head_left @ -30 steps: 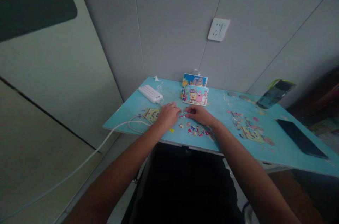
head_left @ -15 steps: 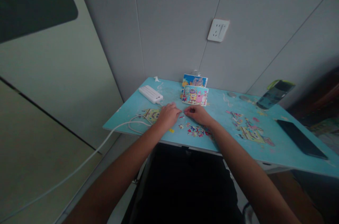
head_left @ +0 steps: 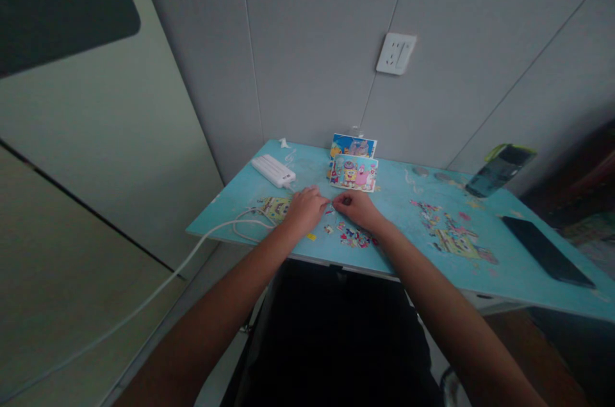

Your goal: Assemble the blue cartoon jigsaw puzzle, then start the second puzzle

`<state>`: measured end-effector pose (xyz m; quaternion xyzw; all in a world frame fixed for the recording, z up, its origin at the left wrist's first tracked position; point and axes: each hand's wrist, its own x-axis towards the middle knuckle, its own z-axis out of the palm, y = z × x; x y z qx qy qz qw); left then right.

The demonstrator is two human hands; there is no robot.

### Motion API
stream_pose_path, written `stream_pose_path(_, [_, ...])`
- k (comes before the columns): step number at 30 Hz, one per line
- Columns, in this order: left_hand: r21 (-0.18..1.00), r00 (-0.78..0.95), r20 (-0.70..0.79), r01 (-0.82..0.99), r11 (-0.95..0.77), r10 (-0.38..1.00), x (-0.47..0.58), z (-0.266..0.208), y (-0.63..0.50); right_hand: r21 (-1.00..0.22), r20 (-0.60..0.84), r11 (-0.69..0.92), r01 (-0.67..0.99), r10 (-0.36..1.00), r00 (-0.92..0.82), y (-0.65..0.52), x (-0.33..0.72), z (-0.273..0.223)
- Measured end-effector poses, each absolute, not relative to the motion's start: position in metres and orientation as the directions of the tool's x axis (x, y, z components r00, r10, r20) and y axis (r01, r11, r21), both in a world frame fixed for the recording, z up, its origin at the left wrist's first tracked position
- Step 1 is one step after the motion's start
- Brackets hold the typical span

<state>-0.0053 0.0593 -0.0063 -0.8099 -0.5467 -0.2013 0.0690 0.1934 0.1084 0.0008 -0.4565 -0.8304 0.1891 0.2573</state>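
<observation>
A small jigsaw piece (head_left: 331,208) sits pinched between the two hands where their fingertips meet, near the middle of the desk's front half. The left hand (head_left: 304,210) lies knuckles-up, fingers curled toward the piece; the right hand (head_left: 356,207) comes in from the other side, thumb and forefinger drawn nearly together on it. Which hand carries the grip I cannot tell, the piece being so small. Both are about equally near; the piece lies just ahead of each wrist, and its long axis cannot be made out.

Just toward the person from the hands lies a scatter of loose pieces (head_left: 354,238), flat card, bright reds, blues and yellows. Under and left of the left hand is a yellow, partly joined patch (head_left: 275,207). Just beyond the hands two glossy cartoon picture cards (head_left: 354,172) lean one behind the other near the wall.

Well to the right sits another joined cluster (head_left: 452,238). The desk (head_left: 408,202) is smooth and pale turquoise, scuffed in places. A ribbed white power bank (head_left: 273,170) lies at the back left, and a white cable (head_left: 225,227) loops off the front edge. At the far right are a flat black phone (head_left: 544,252) and a dark bottle with a green lid (head_left: 500,169). A white wall socket (head_left: 396,54) sits on the grey panel above.
</observation>
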Motion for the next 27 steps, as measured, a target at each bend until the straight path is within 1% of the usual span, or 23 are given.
stream_pose_path(5, [0.123,0.348,0.406,0.896,-0.428,0.845,-0.007,-0.006,0.059,-0.514,0.293,0.506,0.693,0.862,-0.413,0.104,0.191,-0.001])
stream_pose_path(11, [0.139,0.415,0.420,0.849,-0.509,0.807,-0.006,-0.007,0.060,-0.540,0.332,0.521,0.661,0.853,-0.402,0.101,0.194,0.000])
stream_pose_path(13, [0.136,0.445,0.418,0.831,-0.539,0.792,-0.006,-0.008,0.060,-0.559,0.364,0.514,0.651,0.857,-0.364,0.102,0.199,0.005])
stream_pose_path(16, [0.127,0.482,0.405,0.812,-0.570,0.777,-0.005,-0.008,0.059,-0.582,0.417,0.475,0.660,0.871,-0.260,0.107,0.215,0.012])
stream_pose_path(21, [0.122,0.513,0.373,0.799,-0.588,0.773,-0.005,-0.009,0.059,-0.588,0.432,0.416,0.693,0.887,-0.166,0.114,0.254,0.014])
stream_pose_path(24, [0.126,0.517,0.362,0.798,-0.590,0.776,-0.005,-0.010,0.059,-0.582,0.424,0.411,0.702,0.890,-0.169,0.115,0.273,0.011])
stream_pose_path(27, [0.130,0.514,0.356,0.799,-0.586,0.780,-0.005,-0.011,0.060,-0.571,0.414,0.452,0.685,0.879,-0.235,0.111,0.278,0.008])
